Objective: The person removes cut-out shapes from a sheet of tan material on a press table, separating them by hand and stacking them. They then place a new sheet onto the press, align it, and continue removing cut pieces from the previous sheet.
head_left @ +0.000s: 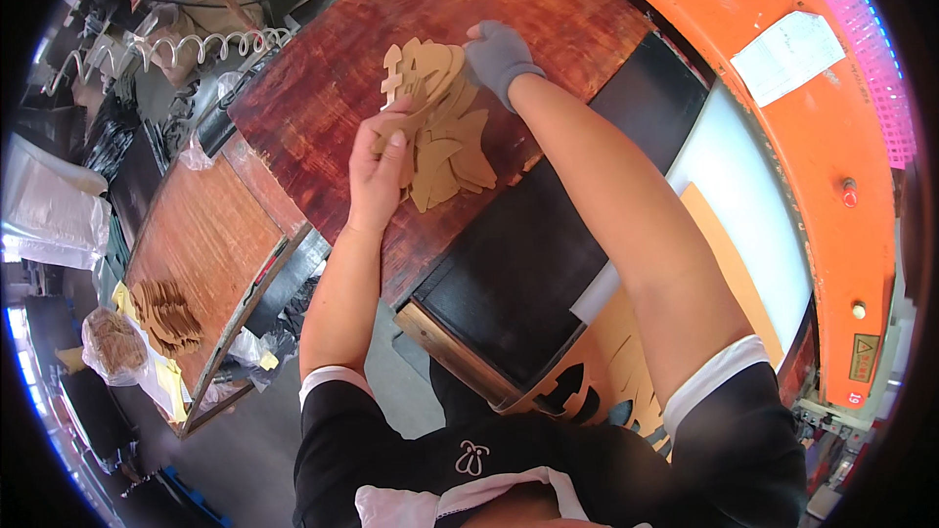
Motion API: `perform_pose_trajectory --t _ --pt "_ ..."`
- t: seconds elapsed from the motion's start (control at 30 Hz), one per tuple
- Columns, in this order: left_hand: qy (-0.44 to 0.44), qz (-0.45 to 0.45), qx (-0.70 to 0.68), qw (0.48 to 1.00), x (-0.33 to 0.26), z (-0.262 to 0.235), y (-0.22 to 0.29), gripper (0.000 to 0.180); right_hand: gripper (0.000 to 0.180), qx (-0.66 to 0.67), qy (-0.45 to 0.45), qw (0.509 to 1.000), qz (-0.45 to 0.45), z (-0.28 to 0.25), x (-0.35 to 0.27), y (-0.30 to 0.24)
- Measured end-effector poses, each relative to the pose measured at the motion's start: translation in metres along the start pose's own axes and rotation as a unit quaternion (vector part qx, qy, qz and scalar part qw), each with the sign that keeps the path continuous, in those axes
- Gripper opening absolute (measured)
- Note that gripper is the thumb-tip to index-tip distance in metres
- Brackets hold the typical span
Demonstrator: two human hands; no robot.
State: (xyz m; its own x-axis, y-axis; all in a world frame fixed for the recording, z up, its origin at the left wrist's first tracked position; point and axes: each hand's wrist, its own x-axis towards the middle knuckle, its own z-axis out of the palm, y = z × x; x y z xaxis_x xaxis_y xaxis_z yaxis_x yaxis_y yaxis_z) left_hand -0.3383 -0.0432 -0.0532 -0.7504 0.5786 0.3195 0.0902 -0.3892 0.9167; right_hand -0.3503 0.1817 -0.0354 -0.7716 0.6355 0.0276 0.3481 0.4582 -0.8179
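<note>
My bare left hand (pixel 376 164) is closed around the lower left of a bundle of tan, flat cut-out pieces (pixel 427 78), thumb on top. The pieces have curved and notched outlines, and some fan upward past the fingers. More loose tan pieces (pixel 455 161) lie overlapping on the reddish-brown board (pixel 323 88) just right of that hand. In a grey glove with bare fingertips, my right hand (pixel 501 61) is at the upper right edge of the bundle. Its fingers curl in; what they hold, if anything, is hidden.
A black panel (pixel 518 274) adjoins the board on the near side. To the right runs a large orange machine arm (pixel 822 196) over a white surface (pixel 748 205). Tan sheet with cut-out holes (pixel 626 352) lies near my body. Stacked brown pieces (pixel 166 316) rest on a side table (pixel 210 235).
</note>
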Motion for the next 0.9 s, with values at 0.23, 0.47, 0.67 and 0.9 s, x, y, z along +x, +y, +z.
perform_pose_trajectory --t 0.23,0.47,0.67,0.9 --pt "-0.236 0.092 0.565 0.786 -0.01 0.034 0.016 0.06 0.035 0.075 0.058 0.995 0.017 -0.037 -0.076 0.022" --pt "0.074 0.017 0.398 0.914 -0.023 0.013 0.018 0.06 0.048 -0.142 -0.019 0.982 -0.126 -0.037 -0.164 0.013" --pt "0.079 0.0 0.31 0.947 -0.03 0.02 -0.019 0.046 0.05 -0.145 -0.055 0.978 -0.142 -0.014 -0.183 -0.015" --pt "0.078 0.006 0.391 0.917 -0.041 0.007 -0.004 0.053 0.04 -0.117 -0.034 0.991 -0.055 -0.141 -0.235 0.027"
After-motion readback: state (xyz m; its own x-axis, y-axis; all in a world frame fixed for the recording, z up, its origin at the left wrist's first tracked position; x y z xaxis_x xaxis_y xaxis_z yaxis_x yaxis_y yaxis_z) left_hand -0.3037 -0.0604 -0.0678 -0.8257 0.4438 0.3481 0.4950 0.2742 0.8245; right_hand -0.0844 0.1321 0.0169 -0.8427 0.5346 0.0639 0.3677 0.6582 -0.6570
